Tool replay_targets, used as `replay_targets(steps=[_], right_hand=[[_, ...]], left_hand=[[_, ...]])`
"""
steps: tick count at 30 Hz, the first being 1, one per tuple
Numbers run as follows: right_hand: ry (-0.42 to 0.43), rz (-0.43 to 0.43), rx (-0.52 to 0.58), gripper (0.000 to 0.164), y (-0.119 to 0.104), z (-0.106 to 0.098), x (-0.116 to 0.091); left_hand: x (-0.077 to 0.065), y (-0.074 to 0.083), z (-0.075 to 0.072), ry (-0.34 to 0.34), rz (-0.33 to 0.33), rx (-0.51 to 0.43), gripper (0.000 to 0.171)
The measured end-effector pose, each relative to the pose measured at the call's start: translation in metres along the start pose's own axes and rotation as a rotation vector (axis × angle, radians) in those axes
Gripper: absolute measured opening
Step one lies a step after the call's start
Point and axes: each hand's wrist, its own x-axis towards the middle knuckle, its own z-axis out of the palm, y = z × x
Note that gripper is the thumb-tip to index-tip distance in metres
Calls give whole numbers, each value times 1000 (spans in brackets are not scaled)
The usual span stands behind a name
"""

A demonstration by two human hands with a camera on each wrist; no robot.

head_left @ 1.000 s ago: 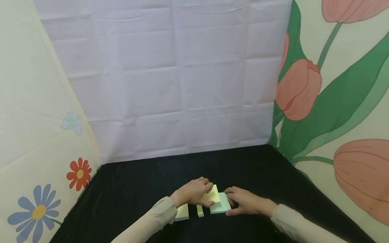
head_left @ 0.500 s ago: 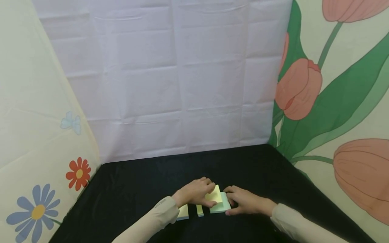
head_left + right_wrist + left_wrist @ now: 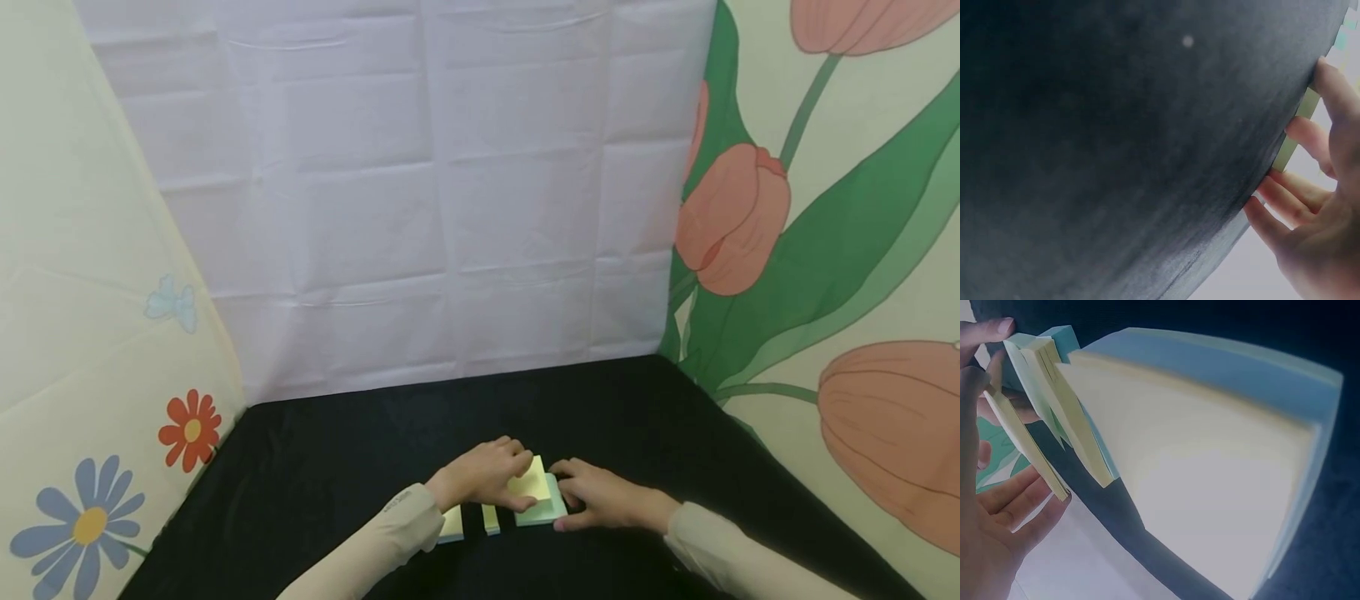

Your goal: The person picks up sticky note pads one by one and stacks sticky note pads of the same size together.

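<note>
In the head view my left hand (image 3: 486,475) grips a yellow sticky note pad (image 3: 531,483) just over a light green sticky note pad (image 3: 543,512) on the black cloth. The left wrist view shows the yellow pad (image 3: 1025,447) edge-on between thumb and fingers. My right hand (image 3: 600,497) holds the green pad by its right side, thumb at the near corner and fingers along the edge. A strip of the green pad (image 3: 1286,152) shows between those fingers in the right wrist view. Whether the two pads touch is unclear.
Left of the green pad lies a narrow yellow-topped stack (image 3: 491,518) with blue beneath. Further left is a larger yellow-on-blue stack (image 3: 452,525), partly hidden by the left wrist. A black cloth (image 3: 360,450) covers the table; a white sheet (image 3: 375,208) hangs behind.
My left hand has shifted slightly right with the yellow pad over the green one. The right hand keeps its place on the green pad. The head view has drifted slightly.
</note>
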Motion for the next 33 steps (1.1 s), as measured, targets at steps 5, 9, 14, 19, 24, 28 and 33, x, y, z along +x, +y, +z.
replay_targets(steps=[5, 9, 14, 19, 24, 28, 33], right_hand=[[-11, 19, 26, 39, 0, 0, 0], [-13, 27, 41, 39, -1, 0, 0], [-9, 28, 45, 39, 0, 0, 0], [-6, 37, 46, 39, 1, 0, -1], [2, 56, 68, 40, 0, 0, -1], [13, 62, 97, 41, -1, 0, -2], [28, 53, 96, 42, -1, 0, -3]], left_hand=[[1, 0, 4, -5, 7, -7, 37], [2, 0, 6, 4, 13, 3, 37], [4, 1, 6, 13, 16, 11, 37], [5, 2, 3, 6, 21, 15, 36], [7, 5, 0, 2, 26, 15, 36], [8, 6, 0, 1, 36, 18, 35], [9, 8, 0, -5, 41, 23, 35]])
